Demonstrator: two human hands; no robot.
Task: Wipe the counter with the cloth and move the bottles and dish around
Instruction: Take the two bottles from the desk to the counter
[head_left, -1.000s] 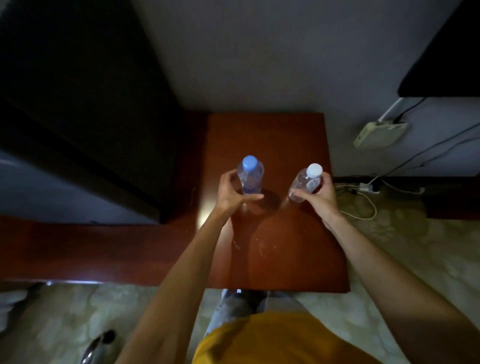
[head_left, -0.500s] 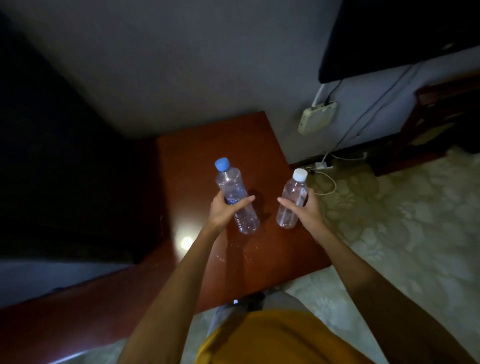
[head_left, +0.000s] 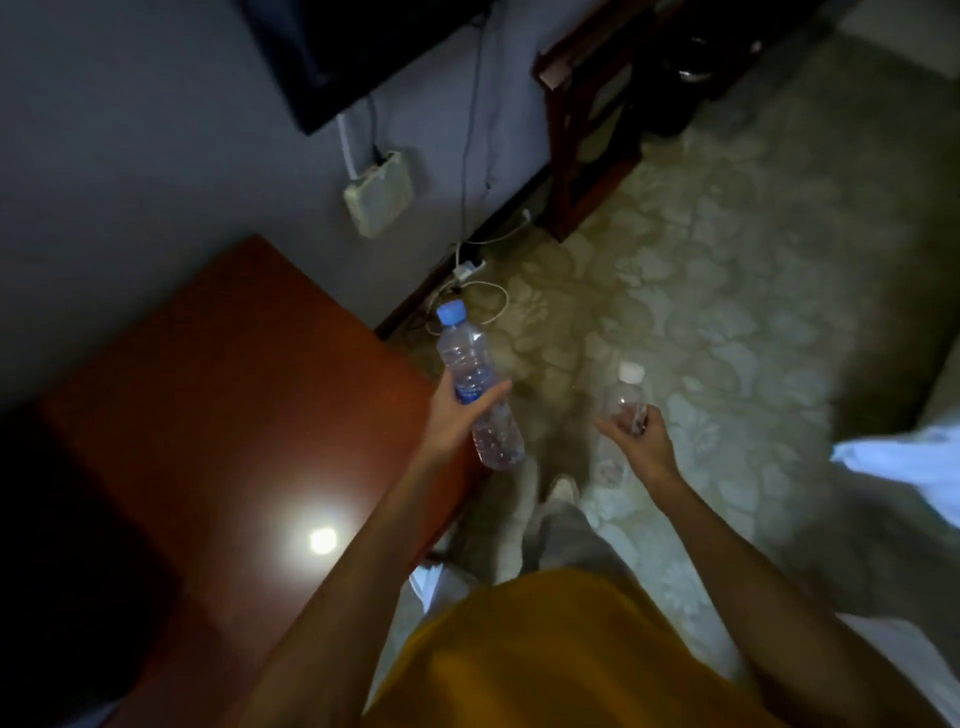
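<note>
My left hand (head_left: 457, 421) grips a clear bottle with a blue cap (head_left: 475, 384), held in the air just past the right edge of the reddish-brown counter (head_left: 234, 395). My right hand (head_left: 641, 441) holds a smaller clear bottle with a white cap (head_left: 623, 400) over the patterned floor, further right. Both bottles lean slightly, caps pointing away from me. No cloth or dish shows in this view.
A wall-mounted box (head_left: 379, 192) with cables hangs on the grey wall under a dark screen (head_left: 353, 47). A plug and white cord (head_left: 472, 270) lie on the floor. A dark wooden stand (head_left: 582, 135) is at the back. White fabric (head_left: 909, 462) lies at the right.
Both bottles were lifted off the counter and carried to the right, off its edge. My view swung right, so the counter now lies at the left and the floor fills the right.
</note>
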